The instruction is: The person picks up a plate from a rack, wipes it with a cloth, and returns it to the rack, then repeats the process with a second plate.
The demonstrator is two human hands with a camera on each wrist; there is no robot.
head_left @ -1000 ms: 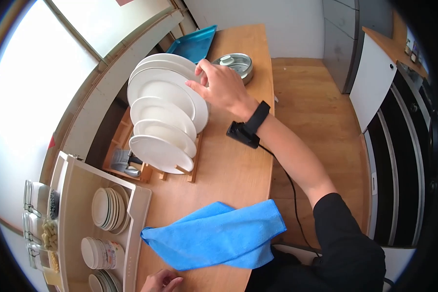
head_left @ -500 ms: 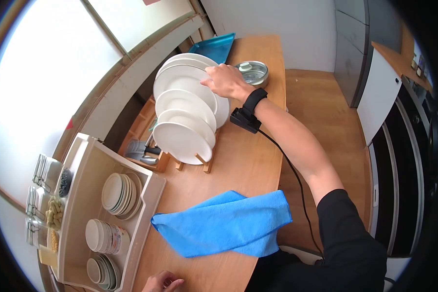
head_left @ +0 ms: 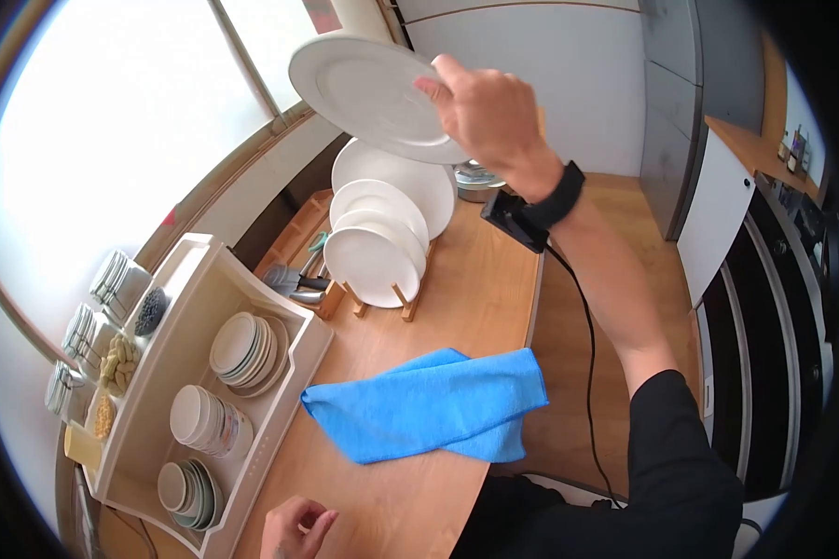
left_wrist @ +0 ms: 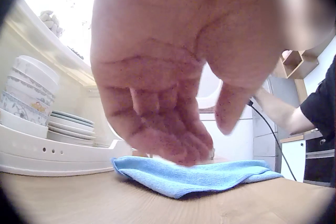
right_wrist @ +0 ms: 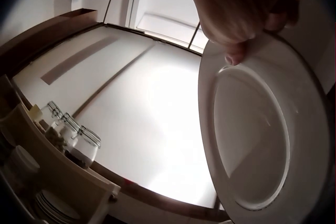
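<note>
A large white plate [head_left: 373, 98] is up in the air above the wooden rack, its rim pinched by my right hand [head_left: 499, 116]. In the right wrist view the thumb of my right hand [right_wrist: 241, 16] lies on the face of the plate [right_wrist: 252, 134]. Below it, several white plates [head_left: 373, 265] stand upright in the rack [head_left: 407, 303]. My left hand [head_left: 295, 529] hangs loosely curled over the near table edge, holding nothing; the left wrist view shows its palm [left_wrist: 173, 61] near the blue cloth [left_wrist: 184, 176]. The cloth [head_left: 429, 402] lies folded on the table.
A beige dish box [head_left: 280, 410] with stacked plates and bowls stands at left, beside glass jars [head_left: 116, 363]. Behind the rack are a utensil tray [head_left: 294, 233] and a glass container [head_left: 480, 191]. A black cable [head_left: 590, 373] hangs from the right wrist.
My right hand has gone from the back of the rack to a raised position, lifting a large plate out. The view has shifted, and my left hand stays near the table edge.
</note>
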